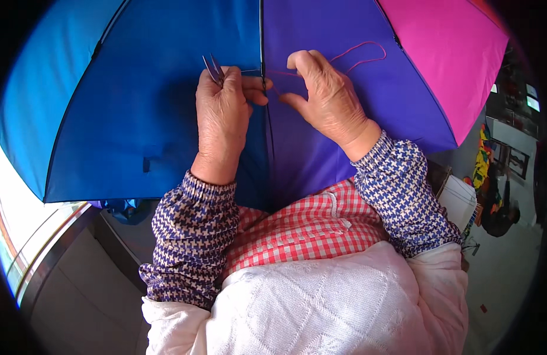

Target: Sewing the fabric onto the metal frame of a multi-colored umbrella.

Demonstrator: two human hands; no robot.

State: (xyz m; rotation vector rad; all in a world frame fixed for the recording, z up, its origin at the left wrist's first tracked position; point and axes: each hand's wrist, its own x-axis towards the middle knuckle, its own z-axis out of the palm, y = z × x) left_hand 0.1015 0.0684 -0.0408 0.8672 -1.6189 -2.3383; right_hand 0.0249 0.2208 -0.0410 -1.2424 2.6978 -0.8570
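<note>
An open umbrella canopy in blue, purple and pink spreads before me, with a dark metal rib [262, 35] along the blue-purple seam. My left hand [220, 109] is closed around small dark scissors [213, 70], whose two pointed blades stick up above the thumb. From its fingertips a thin needle [250, 71] reaches toward the rib; two fingers extend to the rib behind it. My right hand [330, 97] is over the purple panel [321, 154], thumb and forefinger apart. Pink thread [368, 43] runs from the rib behind those fingers and loops out past the hand.
The blue panel [108, 142] lies left, the pink panel [445, 59] right. A red checked apron [297, 245] covers my lap under the canopy. A bright window [19, 219] is at the left. Beyond the right edge, yellow cloth [482, 160] hangs, and a dark figure shows.
</note>
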